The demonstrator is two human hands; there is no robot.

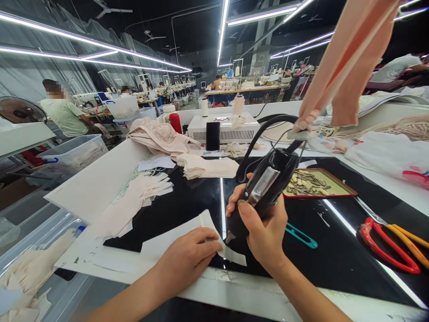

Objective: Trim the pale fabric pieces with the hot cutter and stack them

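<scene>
A black handheld power tool (268, 179) with a silver plate and a thick cable is gripped in my right hand (266, 223). Its narrow tip points down just beside a white sheet (167, 235) on the glossy black surface. My left hand (191, 255) lies palm down on that sheet, its fingers close together, pressing near the curved right end. Pale pink fabric strips (351, 58) hang from above, knotted close to the tool's top.
Stacked pale fabric pieces (209, 165) lie behind, more pieces (134, 201) at the left. On the right are a tray (348, 190) of seeds, a teal tool (301, 235) and red-handled scissors (372, 243). A phone (213, 136) stands at the back; people sit farther off.
</scene>
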